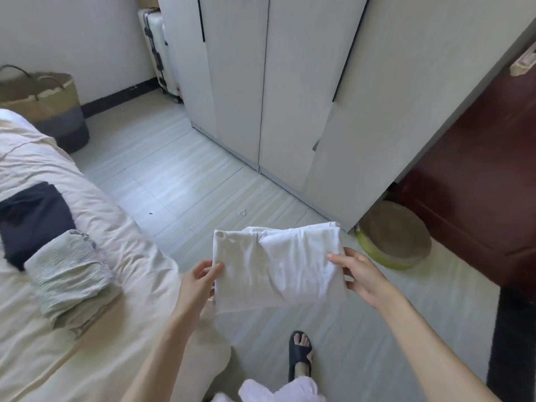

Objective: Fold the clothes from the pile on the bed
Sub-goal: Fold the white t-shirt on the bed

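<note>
Head view, looking down past the bed edge to the floor. No brand, label or legible writing shows on any garment or piece of furniture.

The left hand point(203, 281) grips the left edge of a folded white garment point(275, 265), thumb on the upper face and the other fingers curled beneath the cloth. The right hand point(358, 272) holds the opposite edge: the thumb lies along the top of the fabric, and the remaining fingers pass under it, so how far they are curled cannot be told exactly. Between the two hands the garment is carried roughly flat, in the air above the pale floor point(179, 181), just beside the bed point(72, 358) and not touching it.

On the bed's cream cover rests a stack of folded clothes point(69, 281), its top piece a pale green ribbed fabric; a dark navy folded garment point(32, 219) lies touching it on the far side.

Beyond: a woven basket point(49, 103) at the bed's far end, a white suitcase point(161, 50) upright beside a white wardrobe point(275, 82), a dark red door point(478, 184), and a round green-rimmed cushion point(394, 235) at the wardrobe's corner. One foot in a black slipper point(300, 355) stands on the floor below the garment.
</note>
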Tool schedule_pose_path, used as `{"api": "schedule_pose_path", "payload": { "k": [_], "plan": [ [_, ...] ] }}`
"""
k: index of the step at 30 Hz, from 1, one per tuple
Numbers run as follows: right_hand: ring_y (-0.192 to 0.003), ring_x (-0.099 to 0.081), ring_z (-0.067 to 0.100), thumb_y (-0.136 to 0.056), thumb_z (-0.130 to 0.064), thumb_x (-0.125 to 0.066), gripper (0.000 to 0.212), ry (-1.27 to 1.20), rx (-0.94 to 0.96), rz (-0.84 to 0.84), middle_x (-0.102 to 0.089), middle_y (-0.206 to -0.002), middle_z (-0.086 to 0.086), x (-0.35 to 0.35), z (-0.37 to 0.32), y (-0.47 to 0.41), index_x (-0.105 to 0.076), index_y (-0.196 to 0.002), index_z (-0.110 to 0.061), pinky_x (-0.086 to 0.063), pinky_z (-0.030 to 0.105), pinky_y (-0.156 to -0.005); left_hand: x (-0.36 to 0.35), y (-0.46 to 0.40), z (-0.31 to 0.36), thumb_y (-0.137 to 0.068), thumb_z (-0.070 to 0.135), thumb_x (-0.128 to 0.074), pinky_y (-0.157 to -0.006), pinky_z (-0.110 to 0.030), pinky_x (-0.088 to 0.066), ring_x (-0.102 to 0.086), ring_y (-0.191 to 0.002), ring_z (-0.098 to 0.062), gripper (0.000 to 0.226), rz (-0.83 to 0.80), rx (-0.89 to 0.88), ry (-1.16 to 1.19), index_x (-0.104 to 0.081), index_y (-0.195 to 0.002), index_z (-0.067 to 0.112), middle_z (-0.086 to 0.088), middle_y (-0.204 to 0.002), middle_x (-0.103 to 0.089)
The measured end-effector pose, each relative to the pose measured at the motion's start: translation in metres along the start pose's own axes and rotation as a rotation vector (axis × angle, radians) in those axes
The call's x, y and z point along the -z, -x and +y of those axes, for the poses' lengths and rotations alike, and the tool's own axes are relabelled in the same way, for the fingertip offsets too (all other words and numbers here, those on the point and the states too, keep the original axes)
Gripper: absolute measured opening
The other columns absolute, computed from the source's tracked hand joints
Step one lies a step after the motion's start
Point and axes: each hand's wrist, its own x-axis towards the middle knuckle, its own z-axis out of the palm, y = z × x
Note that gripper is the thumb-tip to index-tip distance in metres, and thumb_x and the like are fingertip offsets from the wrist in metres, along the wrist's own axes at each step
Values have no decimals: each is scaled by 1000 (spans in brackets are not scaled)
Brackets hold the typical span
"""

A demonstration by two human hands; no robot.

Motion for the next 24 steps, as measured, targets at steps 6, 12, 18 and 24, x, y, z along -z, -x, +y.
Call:
{"api": "schedule_pose_path", "payload": {
  "k": [6,12,18,24],
  "plan": [
    [-95,-67,21,-87,-19,-65,22,196,45,-177,-72,-103,2,29,-85,-74,-66,-108,-19,-49,35,-80,-65,-17,15,-91,18,-59,-67,-33,-52,-67,-75,-21,9,171,35,133,-68,-88,17,1,-76,-73],
    [-70,-68,8,-85,-11,-64,15,366,86,-362,-74,-81,-7,-21,-152,-152,-67,-98,-18,-47,27,-61,-62,-39,38,-91,15,-59,-65,-30,-50,-65,-74,-19,7,410,48,292,-66,-89,16,-1,-80,-72],
    [-80,-64,21,-86,-12,-63,19,576,150,-566,-72,-90,3,-137,-202,-211,-68,-104,-12,-43,33,-70,-13,-70,56,-93,15,-57,-64,-26,-53,-65,-80,-15,9,602,44,433,-63,-99,14,-5,-92,-69],
    [-91,-64,25,-87,-15,-63,22,770,224,-712,-69,-104,10,-291,-239,-257,-66,-109,-12,-46,33,-72,62,-127,62,-94,13,-54,-63,-27,-53,-65,-85,-20,13,751,119,582,-63,-100,5,-9,-96,-69]
  ]
}}
